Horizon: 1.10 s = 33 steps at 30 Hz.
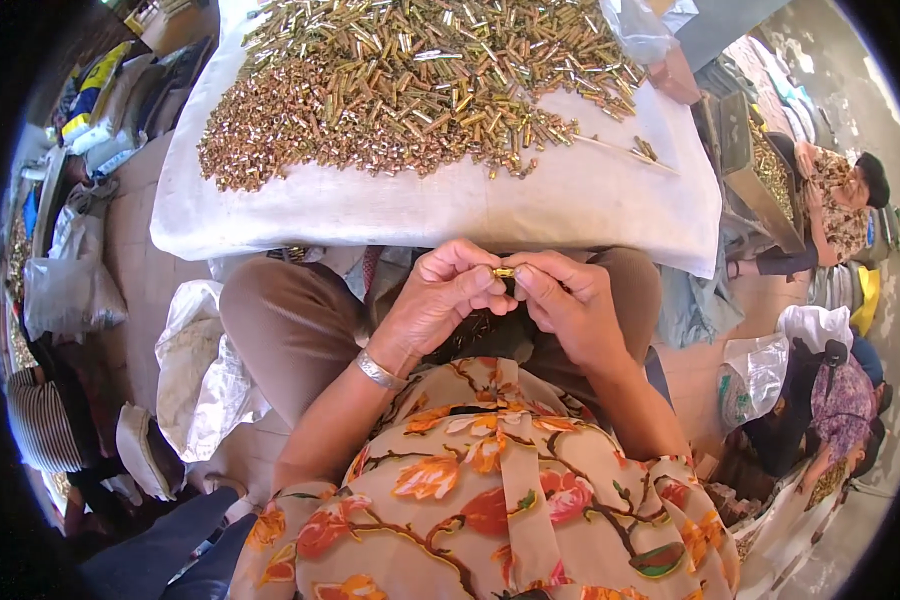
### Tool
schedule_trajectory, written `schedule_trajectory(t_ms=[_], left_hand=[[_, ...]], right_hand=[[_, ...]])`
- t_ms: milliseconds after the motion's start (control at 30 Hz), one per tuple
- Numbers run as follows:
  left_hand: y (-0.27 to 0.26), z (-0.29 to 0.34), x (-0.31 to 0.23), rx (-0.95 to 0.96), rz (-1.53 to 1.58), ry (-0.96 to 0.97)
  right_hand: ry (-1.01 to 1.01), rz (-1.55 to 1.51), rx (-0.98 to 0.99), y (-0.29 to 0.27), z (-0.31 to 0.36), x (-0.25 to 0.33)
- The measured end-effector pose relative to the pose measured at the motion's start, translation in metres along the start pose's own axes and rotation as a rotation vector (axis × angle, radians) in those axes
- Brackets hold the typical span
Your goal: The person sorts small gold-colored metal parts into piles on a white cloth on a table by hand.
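White-clothed bench (pixel 420 212), 12 o'clock: metal pieces (pixel 420 90) heaped | my left fingers (pixel 467 284) and right fingers (pixel 542 288) pinched around one gold fitting (pixel 504 272) | seemingly assembling; next needs steady alignment

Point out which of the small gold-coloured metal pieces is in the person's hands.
The gold-coloured piece pinched between the fingertips of the left hand and right hand; the many in the heap lie loose on the white cloth.
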<state>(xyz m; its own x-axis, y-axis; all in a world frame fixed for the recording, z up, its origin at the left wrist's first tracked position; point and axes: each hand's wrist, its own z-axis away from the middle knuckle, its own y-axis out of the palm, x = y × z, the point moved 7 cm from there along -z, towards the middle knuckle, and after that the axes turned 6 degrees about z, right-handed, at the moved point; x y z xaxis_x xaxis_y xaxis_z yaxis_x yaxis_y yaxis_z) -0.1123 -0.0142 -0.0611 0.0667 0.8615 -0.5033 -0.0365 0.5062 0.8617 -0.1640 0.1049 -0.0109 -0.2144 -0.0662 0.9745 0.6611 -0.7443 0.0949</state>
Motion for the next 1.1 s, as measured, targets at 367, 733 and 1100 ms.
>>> schedule_trajectory(t_ms=[367, 733, 1100], left_hand=[[0.004, 0.001, 0.011, 0.208, 0.241, -0.119], [-0.002, 0.002, 0.008, 0.16, 0.185, -0.16], [-0.01, 0.001, 0.02, 0.108, 0.352, -0.138]], right_hand=[[0.193, -0.234, 0.193, 0.008, -0.006, -0.008], [0.223, -0.079, 0.19, 0.006, -0.01, 0.002], [0.148, -0.159, 0.031, 0.014, -0.008, -0.012]])
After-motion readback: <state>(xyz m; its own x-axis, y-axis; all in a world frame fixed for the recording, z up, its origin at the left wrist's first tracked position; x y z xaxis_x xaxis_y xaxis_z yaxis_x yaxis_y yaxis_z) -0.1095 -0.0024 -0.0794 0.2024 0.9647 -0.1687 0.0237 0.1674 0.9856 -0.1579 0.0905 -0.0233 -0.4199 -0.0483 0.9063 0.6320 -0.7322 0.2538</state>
